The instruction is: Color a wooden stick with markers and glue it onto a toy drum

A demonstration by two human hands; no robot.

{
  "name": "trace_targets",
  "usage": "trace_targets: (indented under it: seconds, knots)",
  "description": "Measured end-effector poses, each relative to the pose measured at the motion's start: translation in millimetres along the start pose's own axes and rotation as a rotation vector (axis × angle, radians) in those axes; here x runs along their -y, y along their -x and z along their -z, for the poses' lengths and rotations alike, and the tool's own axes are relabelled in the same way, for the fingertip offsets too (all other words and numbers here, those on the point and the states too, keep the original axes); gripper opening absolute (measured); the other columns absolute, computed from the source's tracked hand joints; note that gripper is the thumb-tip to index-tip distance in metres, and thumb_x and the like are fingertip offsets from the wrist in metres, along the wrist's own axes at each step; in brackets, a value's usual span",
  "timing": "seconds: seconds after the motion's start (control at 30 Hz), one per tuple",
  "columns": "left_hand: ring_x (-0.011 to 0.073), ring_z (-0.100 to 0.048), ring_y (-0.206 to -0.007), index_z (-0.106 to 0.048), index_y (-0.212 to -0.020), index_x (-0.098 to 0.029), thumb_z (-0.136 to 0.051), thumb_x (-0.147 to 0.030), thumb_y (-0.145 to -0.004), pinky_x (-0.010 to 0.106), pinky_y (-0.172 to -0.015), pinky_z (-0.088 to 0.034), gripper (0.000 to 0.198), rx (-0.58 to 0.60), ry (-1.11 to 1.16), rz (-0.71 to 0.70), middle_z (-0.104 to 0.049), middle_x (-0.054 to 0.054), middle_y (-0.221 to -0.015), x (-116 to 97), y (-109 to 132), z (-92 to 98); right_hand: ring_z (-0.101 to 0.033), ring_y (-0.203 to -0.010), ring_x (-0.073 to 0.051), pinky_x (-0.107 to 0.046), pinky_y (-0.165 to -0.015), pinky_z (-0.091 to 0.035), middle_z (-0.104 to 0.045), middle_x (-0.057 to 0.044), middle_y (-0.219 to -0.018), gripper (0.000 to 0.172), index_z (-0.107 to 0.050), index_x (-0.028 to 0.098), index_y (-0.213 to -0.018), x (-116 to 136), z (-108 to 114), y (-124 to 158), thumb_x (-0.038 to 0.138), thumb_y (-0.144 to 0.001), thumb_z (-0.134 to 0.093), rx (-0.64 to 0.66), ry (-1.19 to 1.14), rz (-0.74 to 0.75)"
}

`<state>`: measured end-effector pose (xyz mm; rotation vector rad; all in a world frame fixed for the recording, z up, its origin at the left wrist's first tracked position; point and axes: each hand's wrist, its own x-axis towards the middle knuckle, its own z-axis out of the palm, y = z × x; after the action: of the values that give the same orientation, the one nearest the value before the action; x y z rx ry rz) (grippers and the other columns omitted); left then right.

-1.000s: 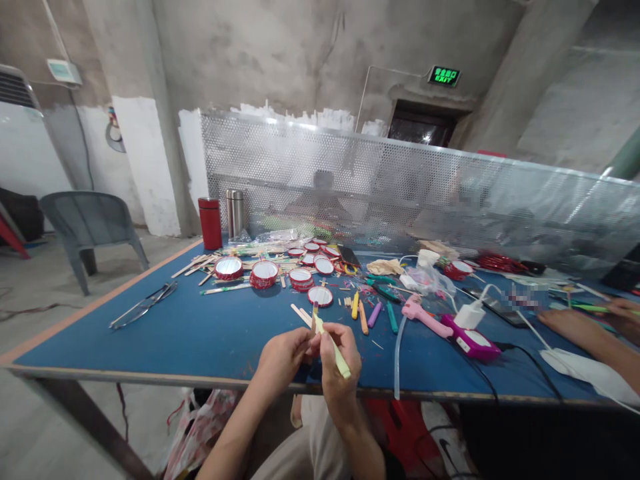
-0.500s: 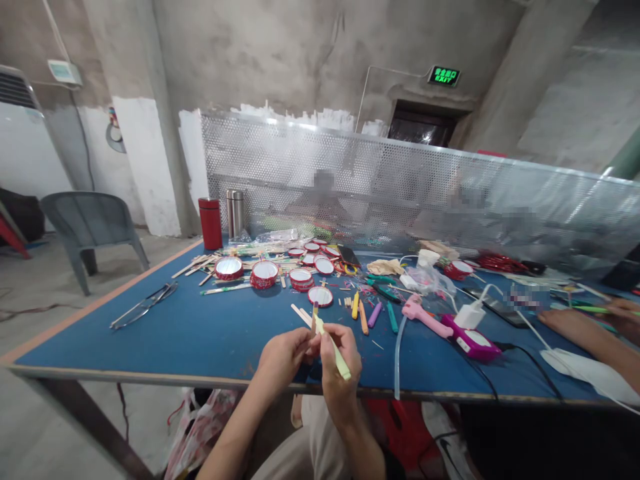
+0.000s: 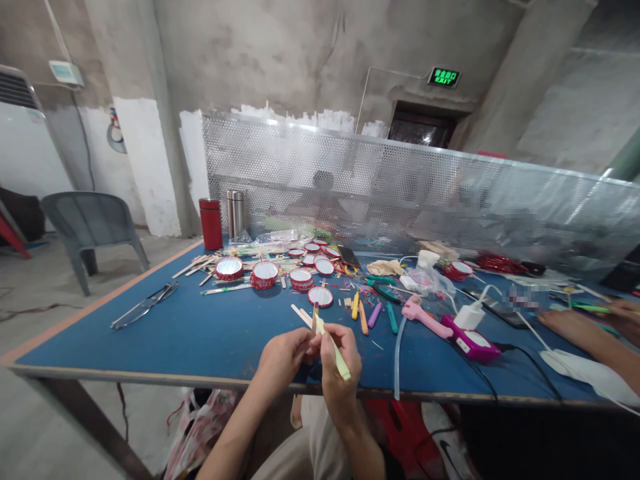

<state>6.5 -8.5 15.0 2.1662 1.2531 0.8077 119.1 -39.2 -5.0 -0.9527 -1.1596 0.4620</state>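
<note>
Pale yellow pen [image 3: 334, 350] gripped in right hand [image 3: 340, 367], fingers closed round it, tip angled up-left toward the left hand [image 3: 283, 360]. Left-hand fingers pinch a thin wooden stick [image 3: 314, 317], roughly upright, its top just above the pen tip; pen tip and stick meet or nearly meet, cannot tell which. Both hands are held over the near edge of the blue worktop [image 3: 200, 333], close together, thumbs almost touching.

Just beyond the hands: loose wooden sticks [image 3: 300, 312] flat on the worktop, one small red-rimmed drum [image 3: 320, 296], a scatter of coloured pens [image 3: 363, 316]. Further back, more red-rimmed drums [image 3: 265, 273] in a cluster. To the right, a pink glue gun [image 3: 425, 319], a white charger [image 3: 469, 315] with cable, clear tubing [image 3: 397, 357] hanging over the edge. Far right, a co-worker's hand [image 3: 570, 328] rests on the worktop. Left side, metal tongs [image 3: 145, 304]. At the back, a red flask [image 3: 211, 223] beside a steel flask [image 3: 235, 213], both upright against a perforated metal screen [image 3: 400, 180]. Grey chair [image 3: 93, 227] on the floor, left.
</note>
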Motion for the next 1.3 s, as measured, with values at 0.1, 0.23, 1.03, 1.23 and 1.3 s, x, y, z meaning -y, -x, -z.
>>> trace_targets:
  seconds: [0.1,0.23,1.03,1.23,1.3]
  knots:
    - [0.0114,-0.051,-0.059,-0.050,-0.065,-0.021,-0.037,-0.033,-0.085,0.019,-0.055,-0.031,0.027,-0.003,-0.003,0.002,-0.059,-0.002,-0.062,-0.4,-0.4,0.4,-0.061,-0.055,-0.012,-0.022,-0.053,-0.051,-0.063,0.002,-0.067,0.017,-0.054,0.018,-0.093,1.3,0.3,-0.6,0.033,-0.088,-0.049,-0.005,0.019,-0.009]
    - [0.0112,-0.051,-0.059,-0.051,-0.064,-0.021,-0.038,-0.032,-0.085,0.019,-0.055,-0.031,0.027,0.001,0.022,-0.005,-0.059,-0.003,-0.061,-0.3,0.0,0.9,-0.061,-0.056,-0.012,-0.024,-0.056,-0.051,-0.062,0.002,-0.065,0.018,-0.052,0.018,-0.094,1.3,-0.2,-1.0,0.034,-0.089,-0.048,-0.045,-0.005,-0.022]
    - [0.0115,-0.054,-0.060,-0.054,-0.067,-0.021,-0.039,-0.028,-0.086,0.019,-0.056,-0.033,0.025,0.008,0.008,-0.012,-0.063,-0.003,-0.064,0.7,0.7,0.3,-0.061,-0.058,-0.012,-0.026,-0.059,-0.052,-0.061,0.002,-0.068,0.018,-0.051,0.018,-0.096,-3.4,-0.9,-1.2,0.034,-0.089,-0.047,-0.065,0.001,-0.016]
    - [0.0116,-0.057,-0.062,-0.054,-0.065,-0.021,-0.040,-0.026,-0.088,0.018,-0.059,-0.033,0.027,0.040,-0.042,0.017,-0.065,-0.002,-0.065,-1.0,-1.6,0.6,-0.064,-0.072,-0.015,-0.026,-0.066,-0.051,-0.066,-0.003,-0.084,0.018,-0.056,0.019,-0.099,9.5,29.7,-18.4,0.030,-0.086,-0.051,0.052,0.298,0.038]
    - [0.0116,-0.057,-0.062,-0.054,-0.066,-0.022,-0.040,-0.027,-0.088,0.018,-0.059,-0.033,0.027,0.051,-0.074,0.035,-0.065,-0.002,-0.066,-1.0,-2.1,0.2,-0.063,-0.081,-0.017,-0.029,-0.074,-0.050,-0.066,-0.004,-0.092,0.021,-0.056,0.020,-0.102,14.2,50.1,-35.3,0.027,-0.084,-0.052,0.123,0.470,0.112]
